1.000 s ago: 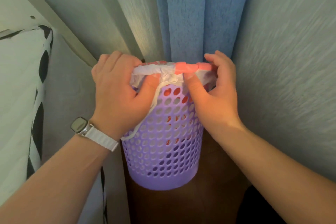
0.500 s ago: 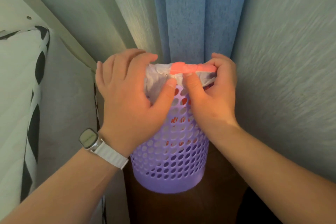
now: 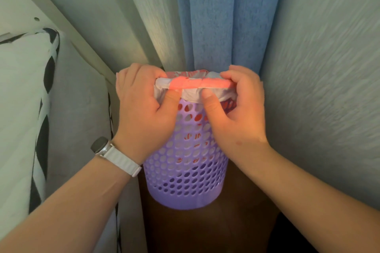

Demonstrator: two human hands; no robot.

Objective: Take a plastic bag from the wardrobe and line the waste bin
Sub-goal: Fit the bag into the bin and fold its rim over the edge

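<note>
Perforated matt plastic waste bin (image 3: pixel 185 170), thin crinkled plastic bag (image 3: pixel 193 94), rough cloth curtain (image 3: pixel 216 16).

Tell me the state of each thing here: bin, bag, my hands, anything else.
Waste bin: upright, lined.
Plastic bag: inside the bin, its edge folded over the rim.
Left hand: grips the bag's edge at the rim's left side.
Right hand: pinches the bag's edge at the rim's right side.
Watch: strapped on, screen dark.
Curtain: hanging in folds behind the bin.
</note>
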